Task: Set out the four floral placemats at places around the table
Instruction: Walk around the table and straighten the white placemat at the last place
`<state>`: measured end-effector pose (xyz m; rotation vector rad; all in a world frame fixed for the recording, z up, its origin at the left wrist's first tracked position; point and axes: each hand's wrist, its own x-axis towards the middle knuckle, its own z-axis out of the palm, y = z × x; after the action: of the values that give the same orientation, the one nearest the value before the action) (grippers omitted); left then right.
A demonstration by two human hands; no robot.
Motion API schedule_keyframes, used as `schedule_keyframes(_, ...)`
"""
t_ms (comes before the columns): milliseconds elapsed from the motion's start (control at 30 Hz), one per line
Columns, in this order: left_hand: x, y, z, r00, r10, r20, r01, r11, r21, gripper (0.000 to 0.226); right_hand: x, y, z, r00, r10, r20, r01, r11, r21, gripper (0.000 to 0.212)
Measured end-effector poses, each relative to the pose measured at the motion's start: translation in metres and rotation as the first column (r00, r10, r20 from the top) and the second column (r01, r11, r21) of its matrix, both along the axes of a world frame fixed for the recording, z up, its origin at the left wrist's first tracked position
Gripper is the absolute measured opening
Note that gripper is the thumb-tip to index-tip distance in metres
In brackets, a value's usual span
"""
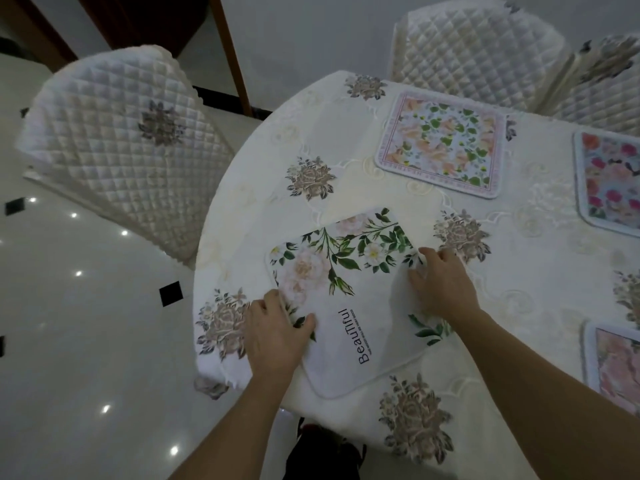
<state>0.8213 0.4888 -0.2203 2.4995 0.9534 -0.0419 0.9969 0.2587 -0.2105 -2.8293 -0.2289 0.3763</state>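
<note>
A white placemat (349, 289) with pale roses, green leaves and the word "Beautiful" lies slanted on the near left part of the round table (526, 265). My left hand (273, 337) rests on its left edge, thumb on top. My right hand (443, 289) touches its right edge with spread fingers. A peach-and-green floral placemat (440, 143) lies flat at the far side. A pink-rose placemat (609, 178) lies at the right edge of view, partly cut off. Another pink floral placemat (613, 362) shows at the lower right, also cut off.
The table has a cream cloth with embroidered grey flowers. Quilted white chairs stand at the left (114, 143), at the back (474, 46) and at the back right (599, 77). Glossy white tiled floor (86, 341) lies to the left, below the table edge.
</note>
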Motion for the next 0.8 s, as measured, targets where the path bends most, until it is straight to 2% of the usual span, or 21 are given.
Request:
schedule_keyframes(200,0.007,-0.004,0.001,0.987,0.160,0.017,-0.153,0.968,-0.199,0.076,0.002,0.009,-0.011,0.990,-0.129,-0.062,0.133,0.989,0.060,0.055)
schedule_keyframes(333,0.006,-0.005,-0.002,0.969,0.229,0.088,-0.184,0.914,-0.361,0.058,0.001,0.007,-0.013,0.969,-0.187,-0.159,0.207,0.970,0.123,0.062)
schedule_keyframes(400,0.007,-0.007,0.001,0.961,0.254,0.111,-0.187,0.890,-0.417,0.042,-0.003,0.005,-0.012,0.967,-0.181,-0.179,0.217,0.954,0.206,0.049)
schedule_keyframes(467,0.007,-0.010,0.004,0.961,0.244,0.133,-0.159,0.875,-0.458,0.031,-0.010,0.003,-0.010,0.969,-0.165,-0.186,0.214,0.934,0.285,0.033)
schedule_keyframes(533,0.007,-0.013,0.009,0.962,0.219,0.163,-0.115,0.867,-0.486,0.026,-0.018,-0.003,-0.005,0.967,-0.168,-0.193,0.227,0.911,0.345,0.026)
schedule_keyframes(700,0.015,-0.023,0.033,0.970,0.109,0.220,0.020,0.858,-0.514,0.021,-0.050,-0.029,0.021,0.945,-0.258,-0.202,0.319,0.866,0.385,0.026)
schedule_keyframes(800,0.020,-0.031,0.046,0.968,0.025,0.252,0.111,0.851,-0.513,0.020,-0.072,-0.051,0.034,0.916,-0.351,-0.192,0.401,0.797,0.452,0.022)
